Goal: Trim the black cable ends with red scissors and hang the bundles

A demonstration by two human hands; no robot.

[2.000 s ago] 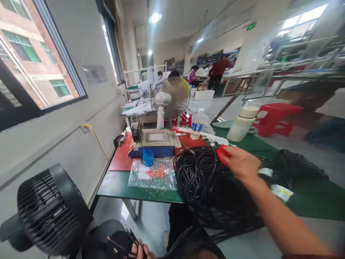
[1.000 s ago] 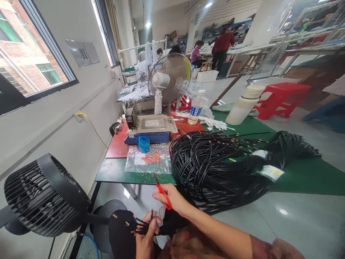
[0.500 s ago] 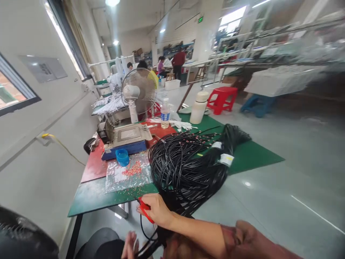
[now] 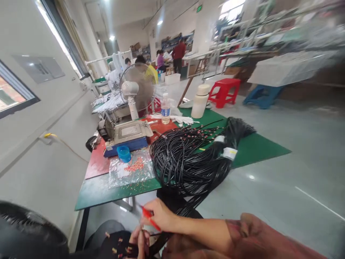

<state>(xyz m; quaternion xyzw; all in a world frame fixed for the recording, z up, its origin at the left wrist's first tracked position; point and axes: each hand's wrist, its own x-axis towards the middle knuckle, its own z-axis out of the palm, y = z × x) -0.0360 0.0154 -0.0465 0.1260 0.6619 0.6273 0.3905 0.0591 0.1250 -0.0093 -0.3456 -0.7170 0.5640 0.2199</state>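
My right hand [image 4: 159, 215] is closed around red-handled cutters [image 4: 150, 218], whose jaws are smeared by motion. Just below and left of them, my left hand [image 4: 140, 240] has its fingers pinched on a black cable [image 4: 155, 234] near its end. Both hands are close together in front of the table, over my lap. A large bundle of black cables [image 4: 185, 158], with small reddish ends, lies on the table and hangs over its front edge toward me. White tags [image 4: 229, 153] wrap the bundle at the right.
On the green tabletop [image 4: 118, 196], a plastic bag [image 4: 113, 178] carries small orange pieces [image 4: 136, 164]. A blue cup [image 4: 124, 154] stands by a metal-topped device [image 4: 129, 135]. Behind are a bottle [image 4: 165, 112], a cream flask [image 4: 199, 102] and a fan [image 4: 138, 86]. People work farther back.
My right hand with the cutters has moved down, away from the table edge. My left hand has risen to meet it and now pinches the cable. The view has shifted slightly.
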